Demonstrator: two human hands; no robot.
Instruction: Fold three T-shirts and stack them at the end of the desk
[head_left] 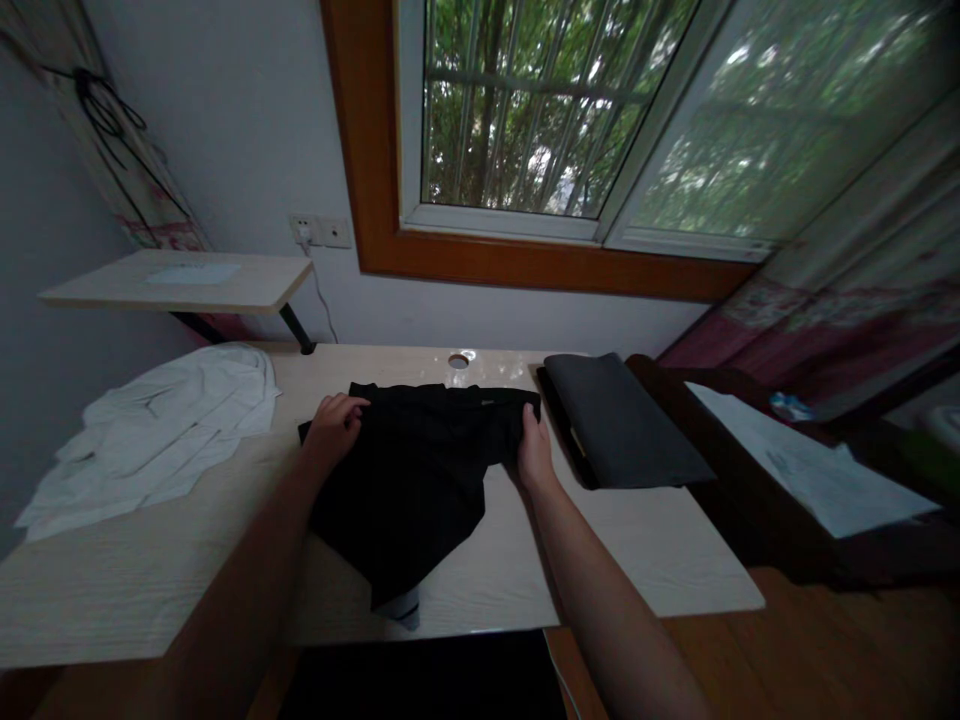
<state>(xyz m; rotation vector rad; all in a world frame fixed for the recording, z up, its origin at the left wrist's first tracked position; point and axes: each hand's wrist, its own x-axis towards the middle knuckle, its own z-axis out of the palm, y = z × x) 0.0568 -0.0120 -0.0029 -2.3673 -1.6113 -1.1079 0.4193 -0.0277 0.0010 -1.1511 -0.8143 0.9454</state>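
A black garment (pixel 409 480) lies partly spread on the pale desk, its straight upper edge toward the window. It looks like shorts or trousers, but the folds leave the exact kind unclear. A small light label shows near the upper right edge, and a grey patch pokes out at the bottom. My left hand (pixel 335 428) is closed at its upper left corner, fingers curled on the cloth. At the upper right corner, my right hand (pixel 534 448) grips the fabric with the thumb on top.
White cloth (pixel 172 420) lies crumpled on the desk (pixel 480 590) at the left, below a small raised shelf (pixel 247 285). A dark grey folder-like item (pixel 630 420) rests at the right. Beyond it, a white sheet (pixel 802 460) lies on dark furniture.
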